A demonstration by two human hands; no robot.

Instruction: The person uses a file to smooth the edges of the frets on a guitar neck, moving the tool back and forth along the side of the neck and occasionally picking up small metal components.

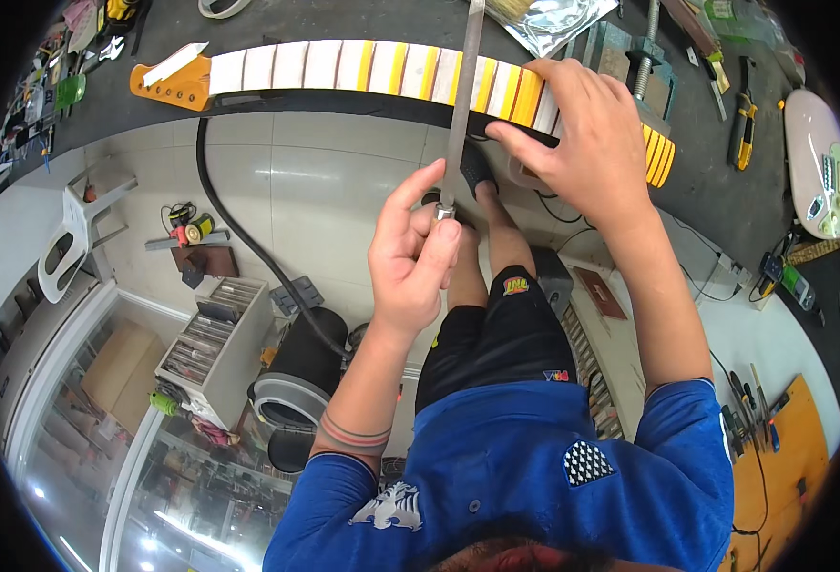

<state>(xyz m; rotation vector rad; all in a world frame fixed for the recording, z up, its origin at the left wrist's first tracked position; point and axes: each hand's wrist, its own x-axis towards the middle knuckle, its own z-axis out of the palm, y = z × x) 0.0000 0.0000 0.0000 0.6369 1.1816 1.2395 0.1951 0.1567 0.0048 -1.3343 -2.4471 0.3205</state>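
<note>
A guitar neck [332, 65] lies along the bench edge, with its orange headstock [180, 84] at the left. Strips of white tape cover much of the fretboard between the frets, and yellow shows between strips toward the right. My left hand [413, 250] is closed round the lower end of a long, thin metal file [465, 105], its index finger extended along the shaft. The file points away from me and crosses over the neck. My right hand [587, 133] grips the neck near its right end, fingers over the taped top and thumb at the near side.
Behind my right hand stands a bench vise [620, 62] with a threaded rod. A yellow-black utility knife [744, 114] and a pale rounded body [816, 162] lie to the right. A black hose [239, 221] hangs below the bench, leading to a vacuum [296, 400]. A white stool [72, 238] stands left.
</note>
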